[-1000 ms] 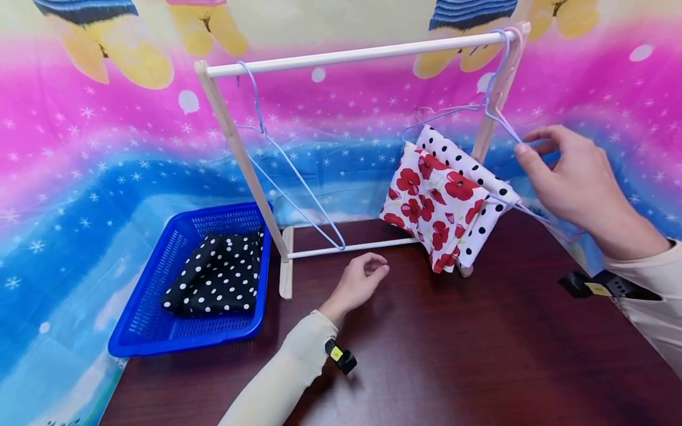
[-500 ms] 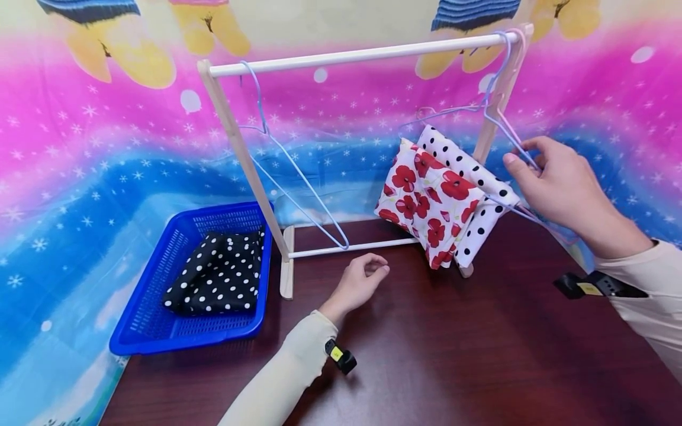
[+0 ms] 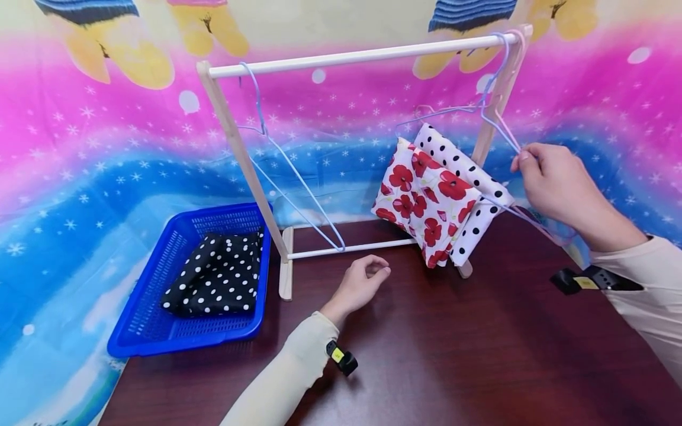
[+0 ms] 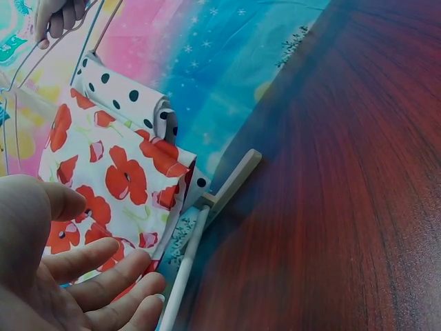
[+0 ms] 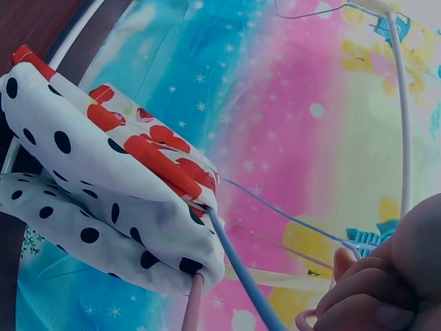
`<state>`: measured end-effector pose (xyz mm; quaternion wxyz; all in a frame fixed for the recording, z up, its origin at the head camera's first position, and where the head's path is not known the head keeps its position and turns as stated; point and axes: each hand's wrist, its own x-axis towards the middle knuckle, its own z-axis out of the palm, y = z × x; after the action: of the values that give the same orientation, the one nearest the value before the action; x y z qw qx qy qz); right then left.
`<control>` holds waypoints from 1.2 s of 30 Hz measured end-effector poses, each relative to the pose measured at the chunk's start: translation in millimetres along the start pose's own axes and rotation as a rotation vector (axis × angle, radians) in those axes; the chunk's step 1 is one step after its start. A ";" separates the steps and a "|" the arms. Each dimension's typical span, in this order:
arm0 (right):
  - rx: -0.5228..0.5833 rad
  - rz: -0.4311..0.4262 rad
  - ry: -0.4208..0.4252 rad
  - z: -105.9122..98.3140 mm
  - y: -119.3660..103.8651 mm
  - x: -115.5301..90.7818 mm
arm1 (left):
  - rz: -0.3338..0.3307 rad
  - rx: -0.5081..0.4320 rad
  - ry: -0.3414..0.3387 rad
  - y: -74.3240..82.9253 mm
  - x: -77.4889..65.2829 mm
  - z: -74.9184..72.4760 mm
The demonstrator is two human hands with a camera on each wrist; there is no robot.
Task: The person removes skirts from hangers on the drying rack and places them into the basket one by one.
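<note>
My right hand (image 3: 565, 186) pinches the sloping shoulder of a blue hanger (image 3: 492, 74) at the right end of the rack, with a pink hanger (image 5: 193, 303) close behind it. Folded over the blue hanger's lower bar is a white cloth with red flowers (image 3: 426, 201). The pink hanger bears a white cloth with black dots (image 3: 479, 177). Both cloths hang tilted. Low over the table, my left hand (image 3: 359, 284) is loosely bent and holds nothing. In the left wrist view its fingers (image 4: 103, 286) are spread, overlapping the flowered cloth.
The wooden rack (image 3: 362, 56) stands at the back of the dark table (image 3: 437, 361). An unloaded blue hanger (image 3: 303, 177) hangs at its left end. To the left, a blue basket (image 3: 181, 343) holds a black cloth with white dots (image 3: 224, 278). A printed backdrop hangs behind.
My right hand has lowered slightly, and its thumb and fingers have closed tighter on the blue hanger. The two hung cloths have swung a little left. My left hand stays in place.
</note>
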<state>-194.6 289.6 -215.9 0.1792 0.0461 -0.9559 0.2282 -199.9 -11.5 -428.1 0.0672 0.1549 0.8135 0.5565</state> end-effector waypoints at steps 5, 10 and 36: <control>-0.014 0.015 -0.043 -1.2 -1.3 1.4 | 0.000 0.000 -0.005 -0.1 -1.1 -0.9; -0.028 0.008 -0.086 -1.4 -3.9 2.6 | -0.003 0.003 -0.007 -0.6 -2.3 -1.7; -0.061 0.053 -0.154 3.7 -20.5 1.3 | 0.008 -0.036 0.002 0.8 -4.7 -1.1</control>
<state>-193.5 269.7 -209.8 0.1006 0.0325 -0.9742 0.1993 -195.6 -13.8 -427.2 0.0669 0.1567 0.8027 0.5715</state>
